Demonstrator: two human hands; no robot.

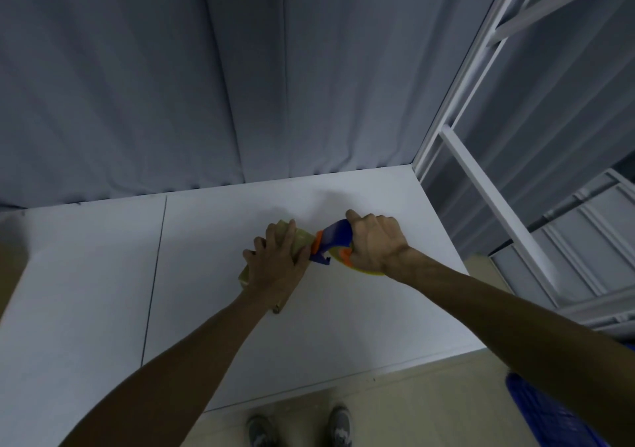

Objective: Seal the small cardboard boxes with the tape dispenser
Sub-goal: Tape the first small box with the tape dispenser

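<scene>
A small cardboard box (302, 240) lies on the white table (343, 309), mostly covered by my left hand (275, 261), which lies on top of it with fingers spread and the thumb curled over its right side. My right hand (374, 240) grips the handle of a blue and orange tape dispenser (331, 242) with a yellowish tape roll under the wrist. The dispenser's front end touches the right end of the box. A cardboard flap edge (279, 307) shows below my left wrist.
A grey curtain (206, 86) hangs along the table's far edge. A white metal rack (498, 189) stands to the right of the table. A blue crate (556, 412) sits on the floor at lower right. Brown cardboard (10, 275) shows at the left edge.
</scene>
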